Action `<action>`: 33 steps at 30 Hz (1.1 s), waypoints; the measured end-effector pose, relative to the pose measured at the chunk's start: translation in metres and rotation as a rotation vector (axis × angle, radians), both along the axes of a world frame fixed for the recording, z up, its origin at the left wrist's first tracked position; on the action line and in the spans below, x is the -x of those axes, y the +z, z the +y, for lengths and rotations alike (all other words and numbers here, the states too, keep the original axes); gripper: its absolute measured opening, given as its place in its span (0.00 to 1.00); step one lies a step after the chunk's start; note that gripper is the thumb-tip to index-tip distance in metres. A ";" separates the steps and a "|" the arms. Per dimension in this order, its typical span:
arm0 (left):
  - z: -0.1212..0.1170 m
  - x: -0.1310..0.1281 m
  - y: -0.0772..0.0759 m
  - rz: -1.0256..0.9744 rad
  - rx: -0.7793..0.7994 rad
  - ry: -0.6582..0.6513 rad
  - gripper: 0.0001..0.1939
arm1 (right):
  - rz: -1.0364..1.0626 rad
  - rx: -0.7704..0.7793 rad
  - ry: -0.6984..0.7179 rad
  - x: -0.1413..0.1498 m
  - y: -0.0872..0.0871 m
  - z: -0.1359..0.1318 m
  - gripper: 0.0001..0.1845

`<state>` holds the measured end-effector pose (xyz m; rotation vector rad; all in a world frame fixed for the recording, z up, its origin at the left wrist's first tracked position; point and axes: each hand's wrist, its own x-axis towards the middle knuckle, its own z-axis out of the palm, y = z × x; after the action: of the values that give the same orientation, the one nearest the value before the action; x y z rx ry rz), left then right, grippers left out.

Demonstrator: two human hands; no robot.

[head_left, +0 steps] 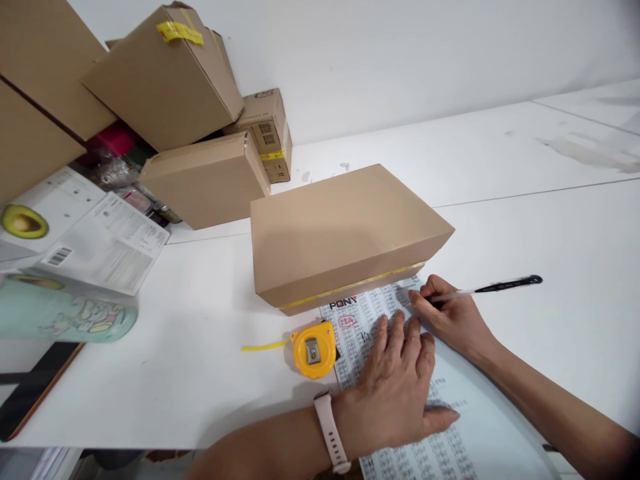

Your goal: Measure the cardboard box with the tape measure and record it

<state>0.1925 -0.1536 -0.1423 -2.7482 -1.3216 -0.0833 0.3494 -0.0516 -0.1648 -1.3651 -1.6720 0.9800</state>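
Left hand [395,393] laid, grip apart, on printed white paper sheet [453,380]. At that hand's one o'clock, slim black-and-clear plastic pen [495,287] clamped in right hand [453,317].

1 pen [495,288], 1 tape meas. [315,351]

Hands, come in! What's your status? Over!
Right hand holding pen over printed sheet. Left hand resting on it. Cardboard box at its far edge, tape measure alongside.
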 end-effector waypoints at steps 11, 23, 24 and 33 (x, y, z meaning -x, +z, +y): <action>0.002 0.001 0.004 -0.011 0.047 -0.005 0.46 | 0.011 0.008 -0.017 -0.001 0.001 0.000 0.18; 0.001 0.001 0.002 -0.006 0.035 -0.004 0.46 | 0.005 0.012 -0.029 -0.001 0.003 -0.001 0.21; 0.001 0.001 0.002 -0.006 0.037 -0.006 0.46 | 0.001 0.009 -0.025 -0.001 0.003 -0.001 0.21; 0.001 0.001 0.003 -0.012 0.047 -0.002 0.45 | 0.002 0.009 -0.037 0.002 0.007 -0.001 0.21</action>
<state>0.1917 -0.1522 -0.1398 -2.7925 -1.3410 -0.0704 0.3475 -0.0525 -0.1581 -1.3953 -1.6371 0.9682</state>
